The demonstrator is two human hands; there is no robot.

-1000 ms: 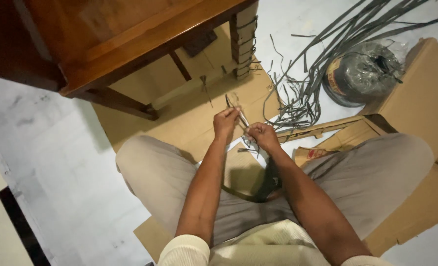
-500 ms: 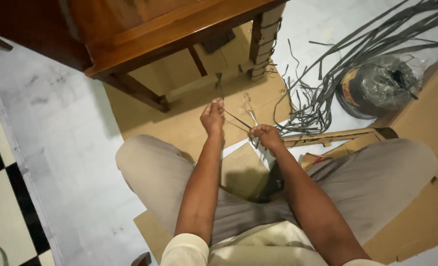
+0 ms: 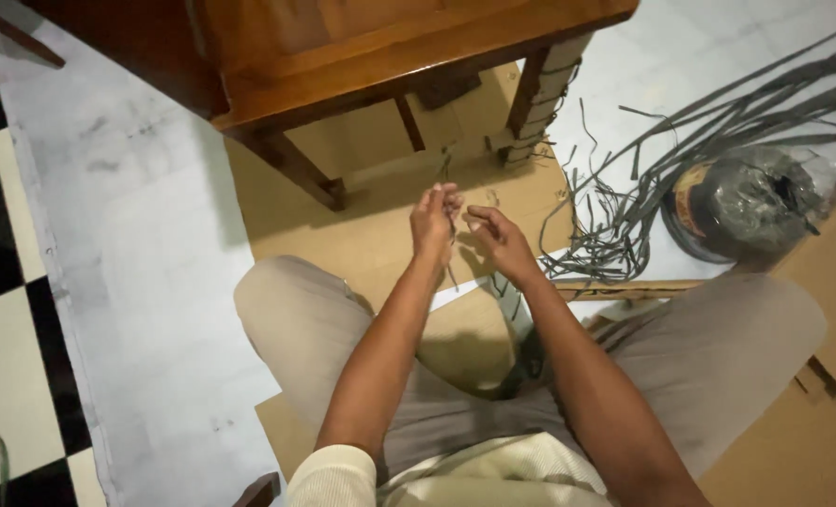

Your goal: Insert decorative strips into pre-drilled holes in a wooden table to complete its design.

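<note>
Nearest are the person's bent knees in beige trousers, over sheets of cardboard (image 3: 380, 235) on the floor. Above them the left hand (image 3: 434, 221) and right hand (image 3: 498, 239) are raised close together. The left fingers pinch a thin grey strip (image 3: 449, 235), narrow and limp, hanging below the hand; the right fingers are curled, pinching nothing I can make out. Beyond lie loose grey strips (image 3: 625, 202), a wrapped roll (image 3: 747, 202) and a wooden table (image 3: 390, 56).

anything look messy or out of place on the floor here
Yes: loose grey cut strips lie scattered and tangled on the floor beside the dark round coil, right of the right hand. The left hand pinches one thin strand.
</note>
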